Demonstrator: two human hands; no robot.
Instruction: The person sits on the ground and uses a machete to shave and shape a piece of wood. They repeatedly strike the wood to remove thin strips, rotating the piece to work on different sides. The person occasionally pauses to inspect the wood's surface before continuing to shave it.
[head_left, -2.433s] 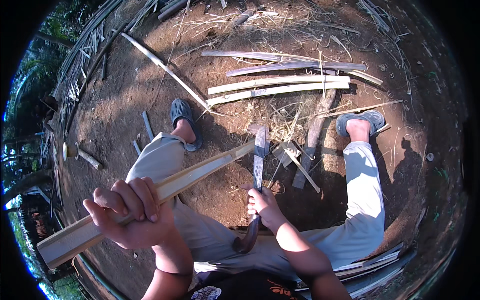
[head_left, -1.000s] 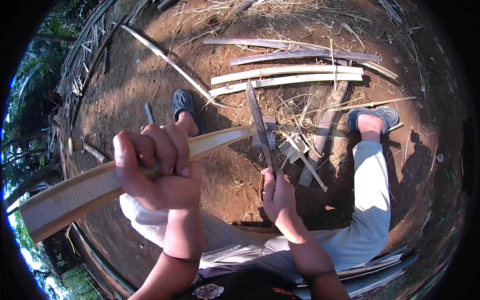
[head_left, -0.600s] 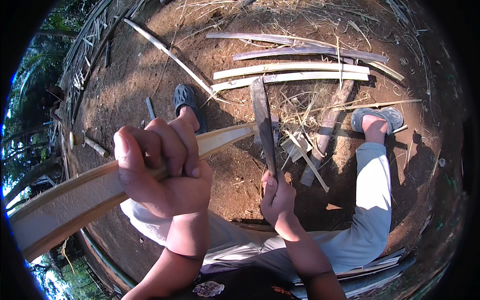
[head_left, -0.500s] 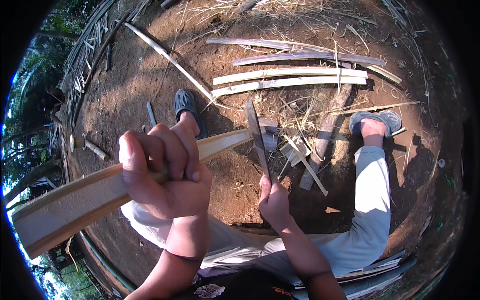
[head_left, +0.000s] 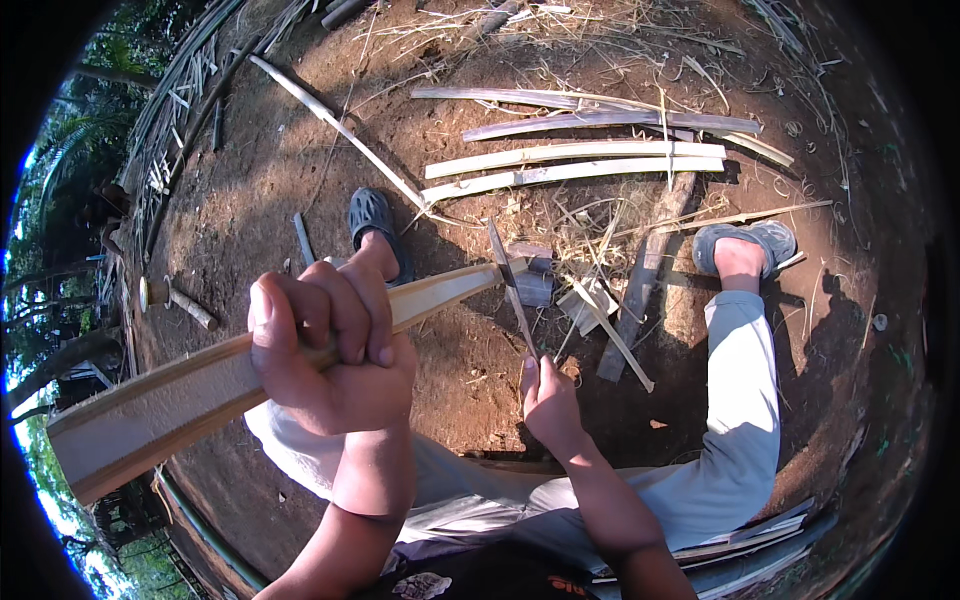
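Left grip (head_left: 335, 350), closed round the slat (head_left: 190, 400), sits higher than earlier; the slat slants from lower left to centre. Right grip (head_left: 551, 402) holds the knife (head_left: 512, 288), now leaning left at the slat's tip.

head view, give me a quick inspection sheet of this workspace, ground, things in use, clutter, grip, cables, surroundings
Surface: brown earth ground, patched with sun and shade
Things in use: long pale strip; knife, its blade crossing the strip's far end, contact unclear
Clutter: loose pale strips ahead, scattered shavings, a weathered length of wood
Left grip: closed around the long pale strip
Right grip: closed on the knife, handle hidden
Cables: nothing seen
Surroundings: green plants at left; dark clogs on the person's feet
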